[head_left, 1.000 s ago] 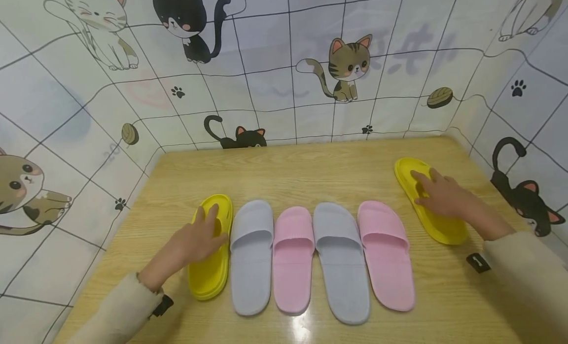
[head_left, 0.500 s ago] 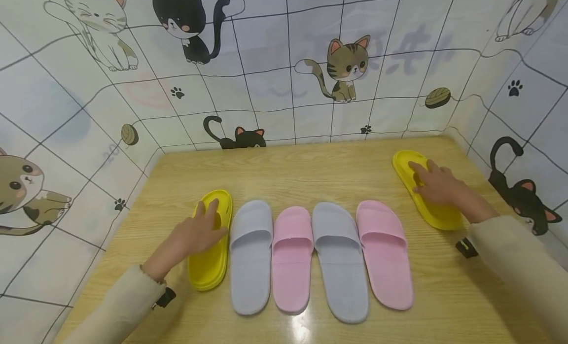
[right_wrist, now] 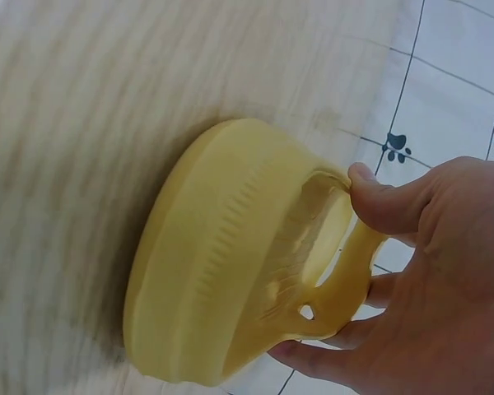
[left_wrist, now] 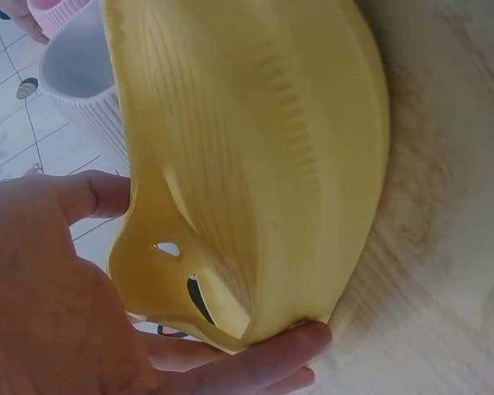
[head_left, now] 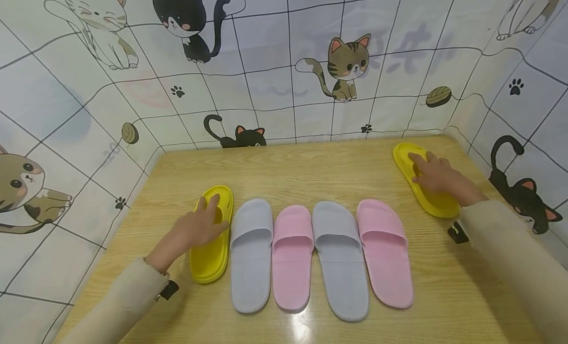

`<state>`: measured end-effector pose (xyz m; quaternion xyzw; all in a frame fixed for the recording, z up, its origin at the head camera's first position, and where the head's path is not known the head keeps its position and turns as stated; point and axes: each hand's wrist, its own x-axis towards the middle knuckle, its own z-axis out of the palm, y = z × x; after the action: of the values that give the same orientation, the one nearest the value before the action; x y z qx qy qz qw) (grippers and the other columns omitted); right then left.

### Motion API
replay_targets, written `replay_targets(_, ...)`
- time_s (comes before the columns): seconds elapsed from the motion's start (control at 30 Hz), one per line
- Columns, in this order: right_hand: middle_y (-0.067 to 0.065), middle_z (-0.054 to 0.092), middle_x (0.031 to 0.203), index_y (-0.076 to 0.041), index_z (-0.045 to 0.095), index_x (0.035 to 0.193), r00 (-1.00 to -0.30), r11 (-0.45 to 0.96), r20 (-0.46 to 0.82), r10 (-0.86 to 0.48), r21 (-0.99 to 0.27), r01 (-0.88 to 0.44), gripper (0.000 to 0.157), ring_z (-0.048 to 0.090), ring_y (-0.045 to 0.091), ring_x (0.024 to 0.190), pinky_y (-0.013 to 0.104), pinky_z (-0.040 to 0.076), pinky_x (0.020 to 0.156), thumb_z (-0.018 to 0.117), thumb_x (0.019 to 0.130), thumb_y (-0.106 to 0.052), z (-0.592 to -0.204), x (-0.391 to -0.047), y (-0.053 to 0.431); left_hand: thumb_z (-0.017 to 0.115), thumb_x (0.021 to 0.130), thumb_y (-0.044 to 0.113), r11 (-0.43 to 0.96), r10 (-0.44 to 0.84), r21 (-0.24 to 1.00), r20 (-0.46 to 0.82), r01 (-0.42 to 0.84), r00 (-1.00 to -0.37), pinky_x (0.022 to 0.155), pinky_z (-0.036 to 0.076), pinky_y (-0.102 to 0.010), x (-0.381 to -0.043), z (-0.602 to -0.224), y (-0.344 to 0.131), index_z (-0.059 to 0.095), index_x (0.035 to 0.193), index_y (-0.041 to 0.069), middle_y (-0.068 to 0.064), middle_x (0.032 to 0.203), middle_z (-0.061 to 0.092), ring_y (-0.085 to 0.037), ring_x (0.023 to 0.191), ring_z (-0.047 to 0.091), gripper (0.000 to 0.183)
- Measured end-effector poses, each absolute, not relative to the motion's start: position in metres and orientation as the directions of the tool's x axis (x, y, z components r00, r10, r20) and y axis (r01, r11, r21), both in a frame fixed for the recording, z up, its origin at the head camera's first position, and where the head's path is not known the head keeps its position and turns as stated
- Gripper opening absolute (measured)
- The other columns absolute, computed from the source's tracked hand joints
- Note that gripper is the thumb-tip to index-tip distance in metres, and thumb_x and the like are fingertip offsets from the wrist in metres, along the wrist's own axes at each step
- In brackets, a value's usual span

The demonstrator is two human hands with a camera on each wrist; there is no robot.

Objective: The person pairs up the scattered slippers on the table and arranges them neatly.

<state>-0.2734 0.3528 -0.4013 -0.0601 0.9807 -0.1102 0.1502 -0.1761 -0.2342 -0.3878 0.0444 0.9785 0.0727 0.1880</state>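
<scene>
My left hand point(head_left: 197, 229) spans the upper of a yellow slipper point(head_left: 209, 265) at the left end of a row. In the left wrist view the thumb is at one edge of that slipper's strap point(left_wrist: 140, 280) and the fingers grip the opposite side. A second yellow slipper point(head_left: 437, 204) lies apart at the far right, toe pointing away. My right hand point(head_left: 437, 174) holds it across the strap point(right_wrist: 346, 271), thumb on one side and fingers on the other. Both hands partly hide the slippers from above.
Between the yellow slippers stand a grey slipper point(head_left: 250, 280), a pink slipper point(head_left: 291, 280), another grey slipper point(head_left: 346, 285) and another pink slipper point(head_left: 390, 275), side by side. The wooden table point(head_left: 284, 171) meets a cat-printed wall covering point(head_left: 266, 97) at the back and sides.
Both hands have slid their yellow slippers away toward the back wall. The right slipper has moved farther than the left. The grey and pink slippers have stayed put.
</scene>
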Motion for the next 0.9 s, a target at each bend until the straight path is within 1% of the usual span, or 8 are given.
replay_targets(0.13,0.050,0.004,0.154,0.001,0.013,0.159,-0.948,0.966,-0.286,-0.143,-0.247,-0.072,0.070,0.015,0.077,0.132,0.090,0.025,0.101,0.051,0.104,-0.018,-0.402,-0.281,0.355,0.050,0.100,0.051,0.986,0.115,0.153,-0.363,0.062,-0.924,0.087,0.054,-0.064,-0.179,-0.388,-0.234,0.010,0.164,0.003,-0.042,0.164,0.013,-0.054,0.104,0.065,0.089)
replay_targets(0.23,0.050,0.000,0.155,0.001,0.012,0.160,-0.944,0.964,-0.300,-0.135,-0.261,-0.055,0.070,0.012,0.076,0.134,0.090,0.022,0.102,0.050,0.104,-0.018,-0.402,-0.286,0.356,0.050,0.100,0.051,0.987,0.113,0.152,-0.364,0.061,-0.924,0.082,0.055,-0.058,-0.181,-0.388,-0.235,0.008,0.164,0.001,-0.042,0.164,0.014,-0.047,0.095,0.067,0.091)
replay_targets(0.33,0.049,-0.001,0.156,0.000,0.011,0.160,-0.944,0.962,-0.304,-0.127,-0.271,-0.042,0.072,0.010,0.075,0.136,0.090,0.021,0.103,0.051,0.104,-0.020,-0.402,-0.290,0.357,0.049,0.100,0.051,0.985,0.105,0.169,-0.363,0.046,-0.926,0.067,0.053,-0.046,-0.183,-0.389,-0.235,0.004,0.162,-0.004,-0.041,0.161,0.024,-0.037,0.078,0.065,0.094)
replay_targets(0.4,0.049,0.000,0.156,0.000,0.013,0.160,-0.948,0.960,-0.292,-0.128,-0.275,-0.045,0.072,0.011,0.075,0.136,0.089,0.021,0.104,0.052,0.104,-0.020,-0.402,-0.293,0.357,0.049,0.100,0.051,0.983,0.101,0.180,-0.359,0.038,-0.928,0.059,0.049,-0.040,-0.183,-0.390,-0.236,0.003,0.159,-0.008,-0.040,0.161,0.025,-0.033,0.070,0.062,0.095)
replay_targets(0.47,0.049,0.002,0.156,0.000,0.014,0.160,-0.951,0.960,-0.280,-0.129,-0.276,-0.049,0.072,0.012,0.075,0.136,0.088,0.020,0.106,0.054,0.104,-0.020,-0.403,-0.295,0.358,0.049,0.100,0.051,0.982,0.098,0.183,-0.352,0.034,-0.931,0.057,0.046,-0.038,-0.184,-0.391,-0.236,0.005,0.158,-0.010,-0.040,0.162,0.023,-0.032,0.069,0.061,0.095)
replay_targets(0.57,0.048,0.004,0.157,0.000,0.017,0.160,-0.956,0.957,-0.266,-0.125,-0.285,-0.045,0.072,0.013,0.075,0.136,0.087,0.020,0.107,0.056,0.103,-0.018,-0.404,-0.299,0.359,0.049,0.100,0.052,0.984,0.096,0.174,-0.340,0.038,-0.936,0.067,0.054,-0.046,-0.183,-0.392,-0.237,0.009,0.158,-0.009,-0.040,0.165,0.012,-0.037,0.080,0.065,0.093)
replay_targets(0.7,0.048,0.004,0.157,-0.001,0.018,0.161,-0.956,0.954,-0.270,-0.112,-0.300,-0.027,0.073,0.012,0.074,0.137,0.087,0.019,0.108,0.057,0.102,-0.018,-0.407,-0.304,0.363,0.054,0.098,0.057,0.982,0.092,0.186,-0.344,0.028,-0.934,0.083,0.056,-0.060,-0.180,-0.393,-0.237,0.007,0.160,-0.007,-0.041,0.165,0.010,-0.047,0.095,0.067,0.101)
replay_targets(0.9,0.048,0.006,0.158,-0.001,0.020,0.161,-0.963,0.949,-0.243,-0.114,-0.315,-0.033,0.073,0.012,0.076,0.137,0.088,0.018,0.107,0.058,0.101,-0.021,-0.409,-0.309,0.368,0.062,0.094,0.060,0.976,0.098,0.218,-0.347,0.022,-0.933,0.080,0.059,-0.056,-0.174,-0.393,-0.237,-0.005,0.160,-0.009,-0.041,0.165,0.007,-0.044,0.090,0.070,0.117)
